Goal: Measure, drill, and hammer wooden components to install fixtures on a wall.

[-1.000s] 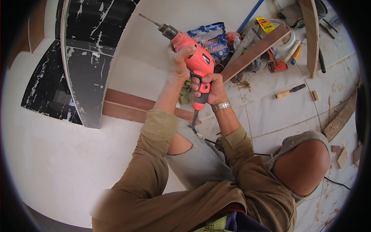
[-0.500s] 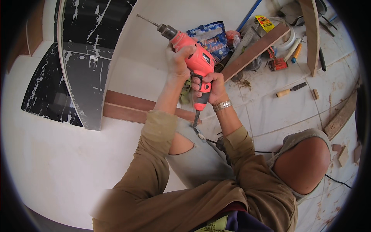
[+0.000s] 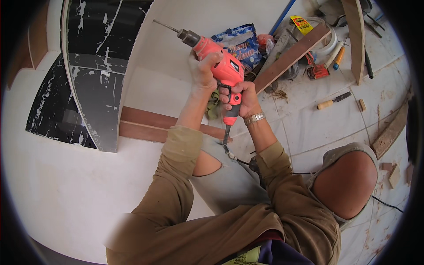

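Drill (image 3: 226, 70) in red and black sits in the far middle of the scene, held up in both hands, its bit (image 3: 166, 25) pointing far left. On the left side, a black panel (image 3: 49, 104) with white streaks lies behind a taller dark panel (image 3: 99, 88) that has a pale, rough edge. Just right of it, two brown boards (image 3: 148, 132) run across toward the person's leg. Left hand (image 3: 204, 73) is closed around the front of the drill's body, thumb over the top, just behind the metal chuck (image 3: 190, 38). Green cloth (image 3: 213, 106) shows between the forearms, and a cord (image 3: 227, 148) leaves the foot of the handle. Right hand (image 3: 244, 99) is wrapped around the handle, fingers curled at the front of the grip; a metal watch (image 3: 254, 118) circles that wrist. Behind the drill is a blue printed bag (image 3: 247, 46). Farther right, a brown plank (image 3: 293, 59) leans over a pile of tools, with a yellow packet (image 3: 301, 25) at its far side. Past an orange-handled tool (image 3: 339, 58), another board (image 3: 353, 44) stands upright. Nearer, a wooden-handled chisel (image 3: 334, 101) and a small wood block (image 3: 362, 104) lie on the tiled floor (image 3: 318, 132). A rough timber piece (image 3: 391, 132) rests at far right.
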### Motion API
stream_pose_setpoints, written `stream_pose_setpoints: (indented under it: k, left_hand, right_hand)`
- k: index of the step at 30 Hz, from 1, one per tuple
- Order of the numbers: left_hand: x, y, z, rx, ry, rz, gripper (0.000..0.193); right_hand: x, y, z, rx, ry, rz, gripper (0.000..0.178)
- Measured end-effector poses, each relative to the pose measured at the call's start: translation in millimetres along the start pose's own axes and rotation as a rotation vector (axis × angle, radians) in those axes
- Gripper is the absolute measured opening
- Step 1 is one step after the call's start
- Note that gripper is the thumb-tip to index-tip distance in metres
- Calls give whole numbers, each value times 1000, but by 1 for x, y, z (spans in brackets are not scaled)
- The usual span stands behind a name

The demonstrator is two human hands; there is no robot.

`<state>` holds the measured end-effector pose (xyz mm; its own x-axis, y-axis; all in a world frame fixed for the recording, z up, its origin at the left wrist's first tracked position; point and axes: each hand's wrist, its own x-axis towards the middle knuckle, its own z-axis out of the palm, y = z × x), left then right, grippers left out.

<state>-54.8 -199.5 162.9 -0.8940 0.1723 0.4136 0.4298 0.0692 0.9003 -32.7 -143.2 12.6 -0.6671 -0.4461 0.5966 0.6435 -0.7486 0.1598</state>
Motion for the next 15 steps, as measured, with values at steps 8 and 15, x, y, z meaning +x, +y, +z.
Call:
stream_pose_setpoints:
  k: [8, 15]
  left_hand:
    - [2, 0, -2, 22, 10, 6, 61]
    - [-3, 3, -1, 5, -6, -28, 58]
  right_hand:
    - [3, 0, -6, 7, 17, 8, 41]
    - [-7, 8, -2, -13, 24, -21, 48]
